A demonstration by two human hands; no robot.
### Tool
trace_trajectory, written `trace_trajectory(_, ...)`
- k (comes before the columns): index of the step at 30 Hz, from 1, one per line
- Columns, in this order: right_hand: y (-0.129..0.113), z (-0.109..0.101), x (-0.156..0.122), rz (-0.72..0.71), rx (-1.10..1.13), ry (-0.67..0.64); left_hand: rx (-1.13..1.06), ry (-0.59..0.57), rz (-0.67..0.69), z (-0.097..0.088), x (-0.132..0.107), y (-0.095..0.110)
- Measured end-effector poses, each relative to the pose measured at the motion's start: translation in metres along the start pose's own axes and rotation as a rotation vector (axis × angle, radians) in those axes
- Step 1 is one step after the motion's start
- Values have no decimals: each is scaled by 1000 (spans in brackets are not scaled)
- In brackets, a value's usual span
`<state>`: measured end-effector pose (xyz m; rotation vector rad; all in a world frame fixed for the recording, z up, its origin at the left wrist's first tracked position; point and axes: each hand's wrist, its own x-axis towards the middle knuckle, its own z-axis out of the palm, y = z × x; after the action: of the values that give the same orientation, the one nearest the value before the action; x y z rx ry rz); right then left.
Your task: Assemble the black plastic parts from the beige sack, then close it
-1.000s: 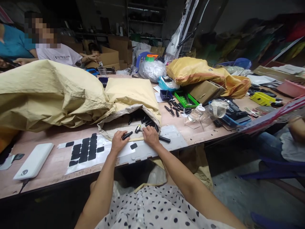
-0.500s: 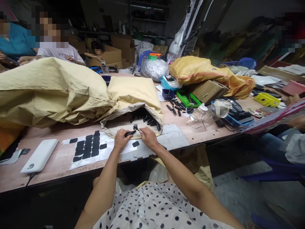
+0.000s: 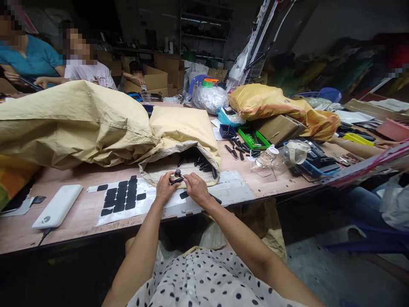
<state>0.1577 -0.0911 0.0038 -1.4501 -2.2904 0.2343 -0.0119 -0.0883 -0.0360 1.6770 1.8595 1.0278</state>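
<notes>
Hammer point(image 3: 177, 172) gripped in a closed right hand point(image 3: 196, 188), black piece point(image 3: 177, 181) held by a left hand point(image 3: 164, 188) with curled fingers, both before an open sack point(image 3: 183, 121), near the front edge of the surface point(image 3: 84, 219)

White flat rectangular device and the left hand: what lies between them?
In the head view: bare pinkish tabletop, then a white sheet bearing black rounded-square patches.

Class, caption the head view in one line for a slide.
Left hand holding a black piece, right hand gripping a small hammer, before an open sack.
</notes>
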Motion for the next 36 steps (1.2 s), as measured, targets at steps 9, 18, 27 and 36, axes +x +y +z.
trace_trajectory(9,16,4,13,27,-119,-14,-3,7,-23,2,0,0)
trace_trajectory(18,61,11,9,4,-276,28,81,-62,80,-1,2,-5)
trace_trajectory(27,59,15,9,-5,-268,40,-49,-177,270,-16,-59,28)
trace_trajectory(36,55,14,9,14,-260,23,280,-777,-10,6,-154,32)
